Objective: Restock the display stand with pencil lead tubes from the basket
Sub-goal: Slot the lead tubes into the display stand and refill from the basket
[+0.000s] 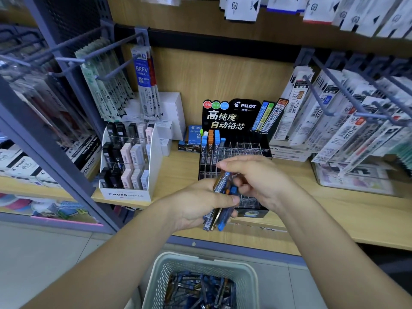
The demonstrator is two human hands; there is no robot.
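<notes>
My left grip: curled round a bundle of lead tubes.
My right grip: pinching the top of one of them, before the display stand.
Basket: more tubes, below.

We see a wooden shelf carrying the black Pilot display stand at its middle. A white Mono display box stands to its left, and flat ENO-G boxes lie between them.

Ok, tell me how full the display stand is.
Mostly empty: display stand holds a few tubes at its back left; other visible slots are bare.
</notes>
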